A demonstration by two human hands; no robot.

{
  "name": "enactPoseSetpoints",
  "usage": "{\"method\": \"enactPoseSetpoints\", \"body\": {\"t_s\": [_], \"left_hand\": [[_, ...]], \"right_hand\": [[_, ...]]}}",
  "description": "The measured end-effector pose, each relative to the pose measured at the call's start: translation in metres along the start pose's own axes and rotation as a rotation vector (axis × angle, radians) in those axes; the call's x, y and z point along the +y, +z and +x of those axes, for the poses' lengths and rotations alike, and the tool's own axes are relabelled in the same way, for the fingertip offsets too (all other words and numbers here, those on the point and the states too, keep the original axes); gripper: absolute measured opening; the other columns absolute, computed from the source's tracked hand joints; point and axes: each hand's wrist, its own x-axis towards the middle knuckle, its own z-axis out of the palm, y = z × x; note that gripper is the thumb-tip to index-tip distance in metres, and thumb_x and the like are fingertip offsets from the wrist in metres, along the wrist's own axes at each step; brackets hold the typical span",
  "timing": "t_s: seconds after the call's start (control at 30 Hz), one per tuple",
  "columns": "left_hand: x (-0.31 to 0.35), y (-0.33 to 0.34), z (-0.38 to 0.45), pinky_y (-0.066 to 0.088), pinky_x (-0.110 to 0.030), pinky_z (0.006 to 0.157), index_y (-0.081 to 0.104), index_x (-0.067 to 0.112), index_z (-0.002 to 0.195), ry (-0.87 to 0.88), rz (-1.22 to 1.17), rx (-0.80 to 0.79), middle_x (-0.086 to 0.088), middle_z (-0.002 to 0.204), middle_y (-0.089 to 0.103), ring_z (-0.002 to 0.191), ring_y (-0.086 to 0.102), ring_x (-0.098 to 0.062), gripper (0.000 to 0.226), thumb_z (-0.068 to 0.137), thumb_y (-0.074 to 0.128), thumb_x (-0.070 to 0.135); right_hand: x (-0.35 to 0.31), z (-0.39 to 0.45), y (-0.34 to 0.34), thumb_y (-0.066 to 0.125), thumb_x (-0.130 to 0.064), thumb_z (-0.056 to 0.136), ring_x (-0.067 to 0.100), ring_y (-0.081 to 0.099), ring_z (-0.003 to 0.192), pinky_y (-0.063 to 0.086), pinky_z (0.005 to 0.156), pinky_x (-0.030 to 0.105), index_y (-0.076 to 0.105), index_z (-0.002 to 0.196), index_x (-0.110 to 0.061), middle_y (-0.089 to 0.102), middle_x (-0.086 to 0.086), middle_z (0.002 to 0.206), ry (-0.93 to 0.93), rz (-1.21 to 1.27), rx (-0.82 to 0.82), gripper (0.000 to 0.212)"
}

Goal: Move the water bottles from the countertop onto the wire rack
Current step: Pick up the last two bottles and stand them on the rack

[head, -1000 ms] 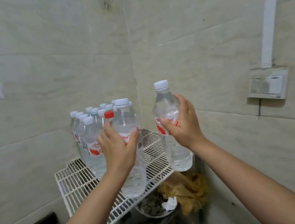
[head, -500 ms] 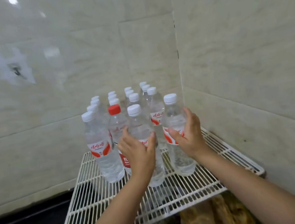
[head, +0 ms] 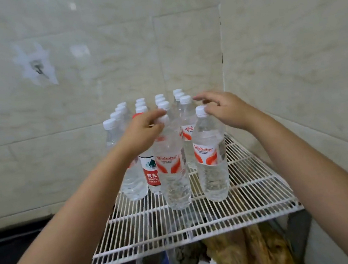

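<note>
Both front bottles stand upright on the wire rack; left hand and right hand hover at their caps, grip released.

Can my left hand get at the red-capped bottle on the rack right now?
Probably yes. The left hand hovers right beside the red-capped bottle, which stands in the front row of the wire rack; nothing lies between them.

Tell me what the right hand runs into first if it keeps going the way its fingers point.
The right hand points left, level with the caps. Its fingertips are already beside the white cap of a back bottle, so probably that cap first, though depth is unclear.
</note>
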Motion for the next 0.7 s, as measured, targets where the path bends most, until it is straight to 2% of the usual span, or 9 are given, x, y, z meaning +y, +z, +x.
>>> {"method": "enactPoseSetpoints", "body": {"t_s": [0.07,0.13,0.2,0.27,0.37,0.43,0.53,0.63,0.7], "left_hand": [[0.004,-0.004,0.0,0.036,-0.016,0.089,0.045,0.011,0.134,0.033,0.048,-0.031,-0.005,0.14,0.048,0.111,0.049,-0.008,0.041,0.094,0.046,0.005],[0.006,-0.006,-0.001,0.034,-0.015,0.089,0.047,0.01,0.133,0.046,0.085,-0.042,-0.004,0.139,0.05,0.119,0.051,-0.013,0.04,0.093,0.049,0.007],[0.004,-0.008,0.002,0.036,-0.014,0.087,0.049,0.009,0.131,0.038,0.106,-0.029,-0.006,0.136,0.053,0.118,0.053,-0.015,0.04,0.092,0.053,0.009],[0.002,-0.01,0.004,0.04,-0.017,0.084,0.054,0.008,0.127,0.028,0.102,-0.001,-0.007,0.13,0.058,0.106,0.057,-0.015,0.039,0.088,0.06,0.012],[0.0,-0.009,0.005,0.04,-0.019,0.076,0.059,0.008,0.12,0.036,0.134,0.045,-0.008,0.118,0.064,0.09,0.053,-0.009,0.039,0.083,0.066,0.019],[0.0,-0.006,0.006,0.039,-0.022,0.072,0.06,0.006,0.116,0.017,0.158,0.122,-0.009,0.111,0.066,0.086,0.053,-0.013,0.04,0.081,0.068,0.024],[0.005,0.002,0.006,0.045,-0.032,0.077,0.059,0.005,0.112,-0.044,0.221,0.257,-0.013,0.108,0.065,0.093,0.061,-0.025,0.041,0.083,0.064,0.032],[0.007,0.007,0.012,0.042,-0.036,0.09,0.056,0.007,0.117,-0.045,0.329,0.309,-0.015,0.12,0.054,0.113,0.049,-0.028,0.04,0.087,0.056,0.034],[0.007,0.008,0.012,0.041,-0.036,0.094,0.053,0.009,0.124,-0.017,0.323,0.225,-0.015,0.127,0.05,0.118,0.046,-0.028,0.043,0.089,0.053,0.034]], "right_hand": [[-0.004,0.004,-0.006,0.044,-0.004,0.09,0.02,0.05,0.116,0.036,0.076,0.015,0.051,0.128,-0.011,0.055,0.011,0.132,0.006,-0.102,-0.111,0.04],[-0.009,0.004,-0.01,0.045,-0.003,0.089,0.019,0.053,0.11,0.036,0.073,0.016,0.049,0.131,-0.013,0.057,0.01,0.13,0.02,-0.229,-0.172,0.043],[-0.016,0.004,-0.014,0.045,-0.005,0.091,0.009,0.052,0.085,0.035,0.061,0.005,0.046,0.133,-0.013,0.062,-0.002,0.108,0.039,-0.302,-0.229,0.044],[-0.022,0.004,-0.016,0.046,-0.008,0.092,0.004,0.046,0.073,0.033,0.057,-0.001,0.045,0.134,-0.013,0.052,-0.01,0.085,0.053,-0.372,-0.259,0.043],[-0.026,0.004,-0.017,0.05,-0.013,0.09,0.022,0.053,0.086,0.033,0.066,0.021,0.062,0.115,-0.01,0.055,-0.004,0.086,0.055,-0.438,-0.257,0.027],[-0.03,0.006,-0.014,0.055,-0.023,0.088,0.022,0.048,0.071,0.03,0.06,0.028,0.064,0.081,-0.012,0.049,-0.002,0.068,0.065,-0.521,-0.217,0.015],[-0.035,0.008,-0.003,0.055,-0.04,0.086,0.022,0.043,0.071,0.022,0.046,0.025,0.046,0.062,-0.012,0.04,-0.001,0.061,0.099,-0.723,-0.022,0.038],[-0.037,0.005,0.01,0.05,-0.04,0.088,0.022,0.044,0.071,0.02,0.045,0.023,0.04,0.07,-0.012,0.034,-0.004,0.058,0.115,-0.673,0.159,0.034],[-0.036,-0.002,0.008,0.047,-0.04,0.09,0.024,0.049,0.079,0.031,0.051,0.026,0.051,0.082,-0.014,0.051,-0.001,0.07,0.079,-0.6,0.08,0.028]]}}
